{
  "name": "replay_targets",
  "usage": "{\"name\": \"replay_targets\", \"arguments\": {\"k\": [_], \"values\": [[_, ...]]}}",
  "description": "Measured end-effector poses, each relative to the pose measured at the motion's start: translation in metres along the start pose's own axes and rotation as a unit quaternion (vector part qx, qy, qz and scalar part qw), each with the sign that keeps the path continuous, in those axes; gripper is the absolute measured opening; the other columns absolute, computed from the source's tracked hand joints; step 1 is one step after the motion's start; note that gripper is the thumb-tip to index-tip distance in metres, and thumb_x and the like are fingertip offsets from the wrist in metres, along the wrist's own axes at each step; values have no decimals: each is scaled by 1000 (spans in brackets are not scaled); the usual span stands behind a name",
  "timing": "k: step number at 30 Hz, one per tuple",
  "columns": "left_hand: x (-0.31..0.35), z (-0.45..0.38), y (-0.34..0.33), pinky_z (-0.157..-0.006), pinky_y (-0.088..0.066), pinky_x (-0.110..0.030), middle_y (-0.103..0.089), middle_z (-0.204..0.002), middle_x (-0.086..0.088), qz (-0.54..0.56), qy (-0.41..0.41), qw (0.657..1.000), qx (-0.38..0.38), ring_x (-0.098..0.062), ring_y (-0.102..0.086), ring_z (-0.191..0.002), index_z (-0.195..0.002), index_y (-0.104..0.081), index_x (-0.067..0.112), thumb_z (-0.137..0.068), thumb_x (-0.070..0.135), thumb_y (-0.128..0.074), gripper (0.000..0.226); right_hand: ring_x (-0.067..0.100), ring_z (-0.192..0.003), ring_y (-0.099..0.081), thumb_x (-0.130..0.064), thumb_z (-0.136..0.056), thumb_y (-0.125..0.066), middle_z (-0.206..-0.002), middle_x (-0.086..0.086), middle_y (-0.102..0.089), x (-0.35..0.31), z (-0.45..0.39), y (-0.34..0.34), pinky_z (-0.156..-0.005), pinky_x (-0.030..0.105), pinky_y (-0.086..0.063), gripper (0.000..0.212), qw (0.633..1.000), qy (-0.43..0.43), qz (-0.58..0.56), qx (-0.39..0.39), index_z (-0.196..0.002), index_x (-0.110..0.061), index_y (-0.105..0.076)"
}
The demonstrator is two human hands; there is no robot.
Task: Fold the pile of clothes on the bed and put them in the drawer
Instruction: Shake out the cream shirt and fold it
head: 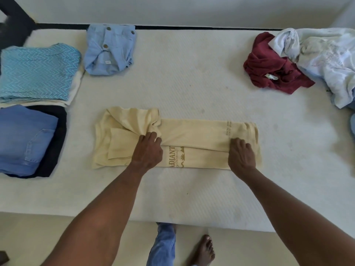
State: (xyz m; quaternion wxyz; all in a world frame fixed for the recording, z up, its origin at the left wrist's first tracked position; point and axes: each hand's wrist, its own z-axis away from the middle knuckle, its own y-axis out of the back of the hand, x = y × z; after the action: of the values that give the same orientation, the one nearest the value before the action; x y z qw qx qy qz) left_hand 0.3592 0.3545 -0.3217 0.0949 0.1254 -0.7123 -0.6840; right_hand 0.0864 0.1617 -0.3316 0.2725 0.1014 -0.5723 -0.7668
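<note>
Cream T-shirt (192, 135) is lying lengthwise-folded mid-mattress (192, 83); left hand (148, 152) is pinching the fold edge beside the bunched sleeve, right hand (241, 155) pinching it near the hem; light, limp cotton, probably sagging between grips, so taking both ends seems best.

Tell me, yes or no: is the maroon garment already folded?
No. The maroon garment lies crumpled at the far right of the bed, beside a white heap.
</note>
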Motion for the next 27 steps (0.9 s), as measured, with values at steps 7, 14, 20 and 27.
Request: {"name": "replay_targets", "arguments": {"k": [7,14,20,27], "values": [[-48,-6,7,-69,-44,-38,-61,-85,-8,325,352,876,61,-26,-54,-79,-88,-56,9,-90,10,-49,7,37,-107,-50,0,-85,-47,-121,21,-54,-105,-17,51,-88,42,-41,29,978,47,-200,30,-112,0,-58],[-119,-12,-2,-59,-58,-34,-70,-84,-21,697,537,474,-41,-30,-70,-69,-88,-63,0,-97,21,-50,26,34,-134,-33,-52,-84,-68,-142,15,-37,-277,-79,100,-109,47,-29,74,911,-68,-380,-148,-137,-7,-44],[-163,-9,-8,-82,-58,-45,-70,-105,-28,803,505,294,-115,-37,-71,-95,-111,-61,-8,-98,59,-40,71,32,-93,-51,-4,-78,-53,-95,11,-59,-321,-63,114,-89,42,-34,17,914,-17,-404,39,-90,-14,-46],[-198,7,-3,-102,-46,-47,-67,-125,-15,834,420,286,-214,-30,-62,-118,-129,-61,10,-91,55,-55,59,25,-83,-62,-40,-98,-53,-89,8,-68,-330,70,85,-81,36,-46,34,813,543,-207,-29,-91,-10,-69]]}}
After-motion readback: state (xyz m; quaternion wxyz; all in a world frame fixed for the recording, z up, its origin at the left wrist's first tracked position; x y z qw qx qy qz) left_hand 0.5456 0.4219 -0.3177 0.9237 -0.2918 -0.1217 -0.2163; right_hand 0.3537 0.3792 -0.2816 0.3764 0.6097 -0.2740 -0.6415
